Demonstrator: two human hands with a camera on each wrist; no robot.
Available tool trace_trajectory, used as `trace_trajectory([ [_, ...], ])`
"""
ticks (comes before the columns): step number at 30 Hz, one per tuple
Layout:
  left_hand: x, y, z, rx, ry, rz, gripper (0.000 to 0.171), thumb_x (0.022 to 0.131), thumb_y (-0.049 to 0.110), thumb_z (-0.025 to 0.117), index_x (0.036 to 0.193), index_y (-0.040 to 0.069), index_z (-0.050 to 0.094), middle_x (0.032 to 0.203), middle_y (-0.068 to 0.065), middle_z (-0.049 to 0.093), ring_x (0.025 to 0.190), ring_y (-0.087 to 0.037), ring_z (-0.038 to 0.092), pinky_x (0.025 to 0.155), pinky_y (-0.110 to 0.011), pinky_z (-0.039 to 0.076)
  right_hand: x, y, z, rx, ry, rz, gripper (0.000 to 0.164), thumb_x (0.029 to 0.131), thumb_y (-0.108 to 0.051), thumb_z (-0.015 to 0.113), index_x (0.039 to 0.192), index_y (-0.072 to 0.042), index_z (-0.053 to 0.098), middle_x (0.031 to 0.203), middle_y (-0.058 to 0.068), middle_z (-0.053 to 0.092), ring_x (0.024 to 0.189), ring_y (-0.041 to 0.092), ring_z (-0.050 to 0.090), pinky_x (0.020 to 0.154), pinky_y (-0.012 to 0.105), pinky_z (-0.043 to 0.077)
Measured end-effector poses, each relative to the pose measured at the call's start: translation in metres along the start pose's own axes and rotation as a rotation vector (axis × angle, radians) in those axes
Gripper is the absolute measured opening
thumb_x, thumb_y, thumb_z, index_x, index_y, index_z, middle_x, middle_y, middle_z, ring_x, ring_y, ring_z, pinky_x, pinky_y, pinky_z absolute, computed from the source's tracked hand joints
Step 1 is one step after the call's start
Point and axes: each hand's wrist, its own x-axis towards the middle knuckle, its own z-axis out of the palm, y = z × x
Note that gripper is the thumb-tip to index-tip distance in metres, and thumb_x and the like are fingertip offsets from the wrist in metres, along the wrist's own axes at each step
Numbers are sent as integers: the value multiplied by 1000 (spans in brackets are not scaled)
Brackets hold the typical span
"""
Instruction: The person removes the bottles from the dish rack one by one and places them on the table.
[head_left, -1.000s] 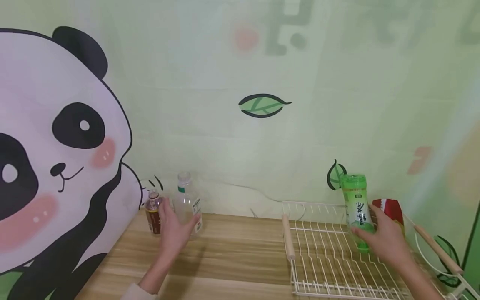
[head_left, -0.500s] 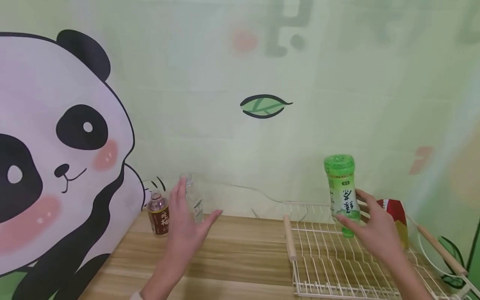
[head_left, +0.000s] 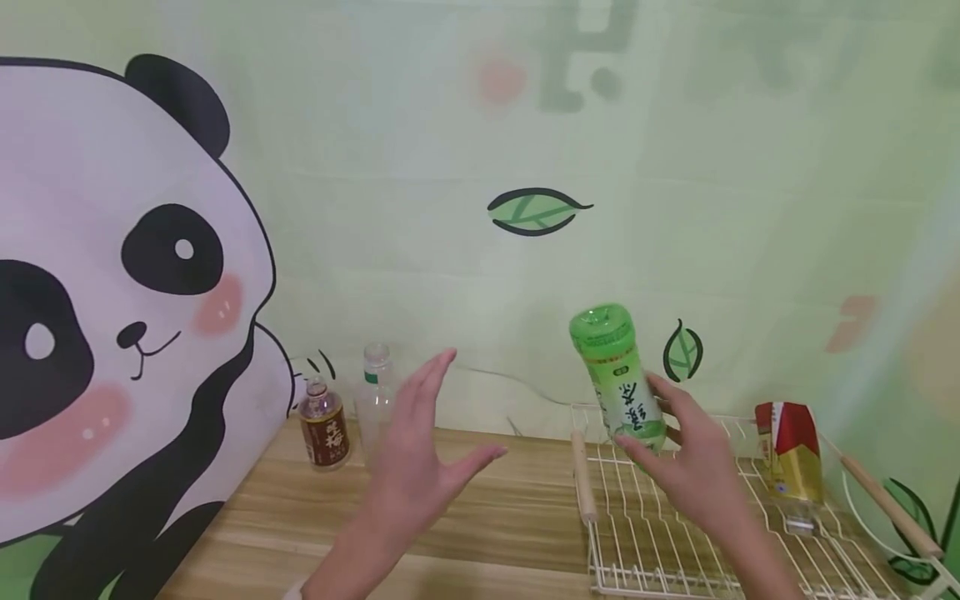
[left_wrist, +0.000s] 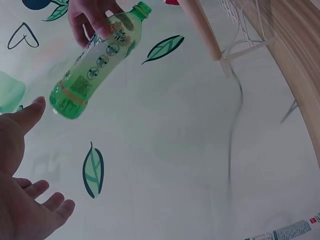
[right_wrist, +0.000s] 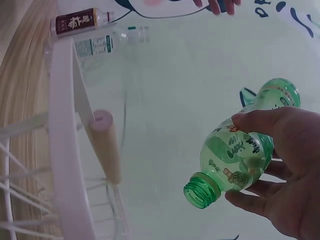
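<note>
My right hand grips a green tea bottle around its label, thumb on one side and fingers on the other. The bottle is upside down and tilted, its green base up to the left; the right wrist view shows its capless threaded neck. It is raised over the left end of a white wire rack. My left hand is in the air over the table, fingers and thumb spread, holding nothing. Behind it stands a clear bottle, partly hidden, beside a small brown-labelled bottle.
A red and gold bottle stands neck-down in the rack. Wooden handles flank the rack's sides. The wooden table runs back to a printed cloth backdrop with a panda and leaves.
My right hand has lifted the green tea bottle out of the rack and moved it left, tilting it. My left hand has left the clear bottle, moving right with fingers spread.
</note>
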Motion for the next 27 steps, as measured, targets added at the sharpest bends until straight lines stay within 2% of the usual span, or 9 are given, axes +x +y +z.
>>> trace_trajectory([
  [3, 2, 3, 3, -7, -44, 18, 123, 74, 42, 97, 170, 18, 23, 167, -7, 36, 152, -27, 38, 124, -46, 37, 0, -9, 6, -30, -1, -52, 85, 85, -12, 91, 156, -1, 46, 146, 21, 60, 126, 43, 63, 88, 59, 62],
  [7, 5, 2, 7, 8, -111, 61, 125, 75, 41, 97, 171, 19, 20, 169, -6, 34, 154, -26, 34, 125, -44, 35, -2, -18, 13, -78, -4, -113, 83, 82, -11, 93, 152, -1, 50, 138, 18, 65, 114, 37, 69, 85, 55, 64],
  [10, 7, 0, 12, 35, -135, 137, 125, 75, 40, 98, 170, 13, 21, 169, -10, 33, 155, -28, 33, 127, -44, 33, -4, -21, 18, -106, 0, -145, 82, 79, -8, 94, 149, -2, 53, 132, 16, 68, 104, 31, 71, 79, 49, 65],
  [12, 8, -1, 15, 59, -125, 197, 124, 74, 39, 98, 168, 9, 24, 168, -12, 35, 156, -31, 32, 127, -45, 32, -5, -22, 21, -126, -4, -161, 82, 78, -8, 95, 148, -3, 54, 130, 15, 68, 102, 28, 70, 77, 45, 65],
  [17, 9, -4, 24, 148, -48, 345, 114, 73, 34, 100, 162, 1, 37, 163, -13, 44, 154, -33, 38, 126, -45, 35, -10, -22, 29, -188, -43, -213, 84, 77, -6, 95, 150, -7, 54, 137, 14, 63, 113, 30, 65, 84, 46, 64],
  [20, 9, -5, 28, 250, -26, 428, 108, 73, 36, 100, 158, 0, 43, 160, -13, 49, 151, -32, 42, 124, -43, 38, -14, -20, 33, -232, -54, -254, 85, 75, -5, 96, 150, -8, 57, 141, 13, 62, 122, 32, 63, 94, 50, 62],
  [24, 6, -5, 36, 393, -63, 494, 108, 73, 45, 98, 157, 2, 46, 159, -11, 51, 150, -29, 45, 125, -40, 36, -17, -17, 37, -262, -74, -307, 86, 72, -3, 97, 148, -7, 58, 142, 11, 62, 126, 33, 61, 100, 53, 58],
  [27, 3, -3, 43, 424, -125, 500, 108, 72, 50, 98, 156, 3, 49, 158, -9, 53, 148, -26, 47, 127, -38, 33, -18, -17, 40, -278, -93, -338, 86, 70, -2, 98, 147, -6, 59, 141, 11, 63, 126, 33, 60, 100, 53, 58],
])
